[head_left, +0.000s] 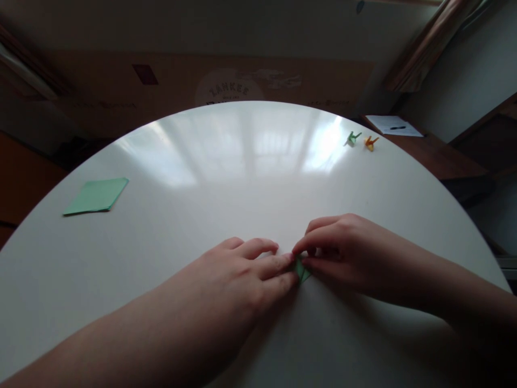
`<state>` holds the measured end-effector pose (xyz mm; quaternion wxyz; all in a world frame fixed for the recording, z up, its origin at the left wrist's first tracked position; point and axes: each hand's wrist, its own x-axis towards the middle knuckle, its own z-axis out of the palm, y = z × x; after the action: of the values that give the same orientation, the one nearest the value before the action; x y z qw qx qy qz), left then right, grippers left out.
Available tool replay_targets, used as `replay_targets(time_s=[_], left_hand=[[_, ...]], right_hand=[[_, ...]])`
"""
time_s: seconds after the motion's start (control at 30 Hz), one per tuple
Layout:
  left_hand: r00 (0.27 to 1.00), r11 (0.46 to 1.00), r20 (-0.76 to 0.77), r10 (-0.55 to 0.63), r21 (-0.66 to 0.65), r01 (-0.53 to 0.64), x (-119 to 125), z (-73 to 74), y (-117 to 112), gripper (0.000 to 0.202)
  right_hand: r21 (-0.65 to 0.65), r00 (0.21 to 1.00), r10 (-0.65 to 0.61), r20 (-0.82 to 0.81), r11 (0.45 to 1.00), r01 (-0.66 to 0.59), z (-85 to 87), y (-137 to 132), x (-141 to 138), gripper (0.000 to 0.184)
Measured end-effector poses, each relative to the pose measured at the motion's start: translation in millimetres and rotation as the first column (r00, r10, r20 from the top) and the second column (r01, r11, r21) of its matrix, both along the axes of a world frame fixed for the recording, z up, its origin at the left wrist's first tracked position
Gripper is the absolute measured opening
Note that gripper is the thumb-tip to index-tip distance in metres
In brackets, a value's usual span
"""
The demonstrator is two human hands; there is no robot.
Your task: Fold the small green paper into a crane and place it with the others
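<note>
A small folded piece of green origami paper [301, 271] lies on the white table, largely covered by fingers. My left hand [252, 272] reaches in from the left and holds the paper's left side down with thumb and index finger; its other fingers are curved over the tabletop. From the right, my right hand [337, 245] pinches the paper's upper edge between thumb and index finger. The fingertips of both hands nearly meet there. How the hidden part of the paper is folded I cannot tell.
A stack of green square paper [97, 195] lies at the left of the round white table [226, 205]. A green paper crane [353, 138] and an orange paper crane [370, 143] stand far right. Beyond, a wooden surface [448, 156] bears a white sheet [388, 125] and a pen [398, 127].
</note>
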<state>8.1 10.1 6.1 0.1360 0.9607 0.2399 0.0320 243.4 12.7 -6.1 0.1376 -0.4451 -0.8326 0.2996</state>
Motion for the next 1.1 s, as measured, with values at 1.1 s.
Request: replay_targets(time_s=[1.1], left_hand=[[0.999, 1.000, 0.035, -0.019, -0.016, 0.019, -1.0, 0.9, 1.3, 0.040]], right_hand=[[-0.048, 0.994, -0.064, 0.091, 0.997, 0.068, 0.6, 0.8, -7.0, 0.014]])
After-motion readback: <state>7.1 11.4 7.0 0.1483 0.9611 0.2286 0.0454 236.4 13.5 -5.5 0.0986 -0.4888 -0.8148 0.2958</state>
